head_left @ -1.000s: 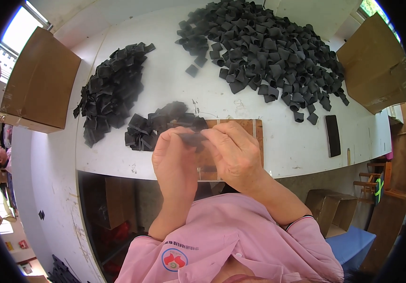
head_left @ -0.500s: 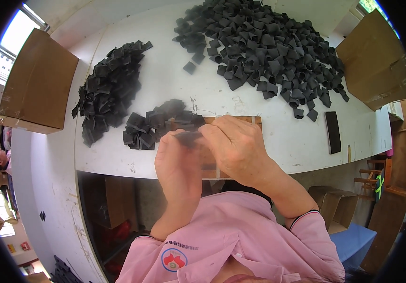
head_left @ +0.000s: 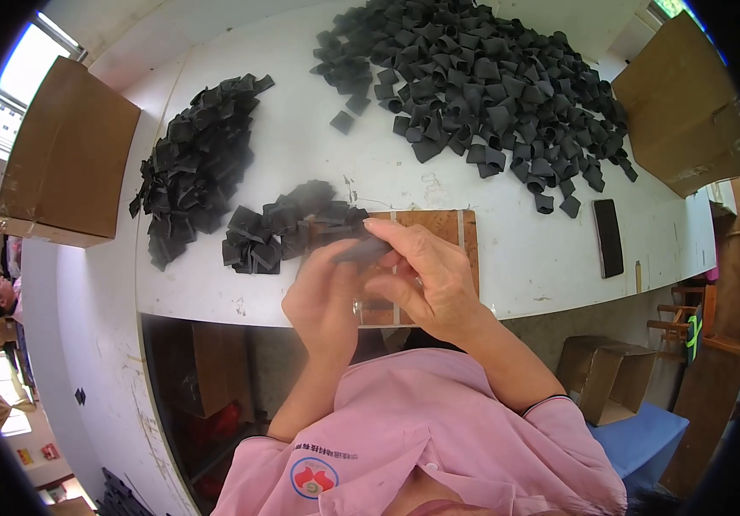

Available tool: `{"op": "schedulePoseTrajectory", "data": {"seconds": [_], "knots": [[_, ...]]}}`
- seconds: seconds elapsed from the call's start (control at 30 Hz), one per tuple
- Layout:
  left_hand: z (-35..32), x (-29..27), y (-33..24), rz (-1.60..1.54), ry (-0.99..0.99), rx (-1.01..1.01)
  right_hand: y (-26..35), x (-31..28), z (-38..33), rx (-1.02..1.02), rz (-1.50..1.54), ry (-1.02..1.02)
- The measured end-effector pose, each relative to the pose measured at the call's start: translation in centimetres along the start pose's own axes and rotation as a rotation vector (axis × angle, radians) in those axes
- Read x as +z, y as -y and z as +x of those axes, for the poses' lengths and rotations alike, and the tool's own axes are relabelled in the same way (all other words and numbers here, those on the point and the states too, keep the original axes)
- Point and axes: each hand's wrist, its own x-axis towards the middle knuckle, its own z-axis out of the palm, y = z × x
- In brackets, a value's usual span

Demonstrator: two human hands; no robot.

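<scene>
Between my two hands is a small flat black piece (head_left: pixel 363 250) of cloth-like or foam-like material, tilted. My left hand (head_left: pixel 321 291) has its thumb and fingers closed on the near left end of it. My right hand (head_left: pixel 434 273) pinches the far right end between thumb and forefinger, its other fingers curled. Below them lies a brown wooden board (head_left: pixel 445 225) with pale strips, partly hidden by my hands. Just beyond my left hand is a small heap of flat black pieces (head_left: pixel 254 241), partly overlapping the board's left end.
A larger heap of flat black pieces (head_left: pixel 194 159) lies at the left. At the far right spreads a big heap of open black loops (head_left: pixel 473 82). A phone (head_left: pixel 608 238) lies at the right. Cardboard boxes (head_left: pixel 69 155) stand at both table ends. Another person (head_left: pixel 0 294) is far left.
My right hand has turned and its fingers have opened out somewhat, showing more of the black piece. My left hand stays nearly in place. The heaps look the same.
</scene>
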Motion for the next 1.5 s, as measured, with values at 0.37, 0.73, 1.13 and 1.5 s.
{"op": "schedulePoseTrajectory", "data": {"seconds": [0.37,0.73,1.13,1.5], "knots": [[2.4,-0.1,-1.5,0.686,0.255,0.486,-2.6,1.2,-0.9,-0.045,-0.018,-0.044],[2.8,-0.1,-1.9,0.512,0.328,0.393,-2.2,0.3,-0.5,-0.045,-0.072,0.043],[2.0,-0.1,-1.4,-0.007,0.093,0.117,0.7,0.2,1.1,-0.097,-0.161,0.004],[0.6,-0.7,0.4,-0.422,0.073,-0.154,-0.3,0.6,-0.2,-0.207,-0.348,-0.018]]}}
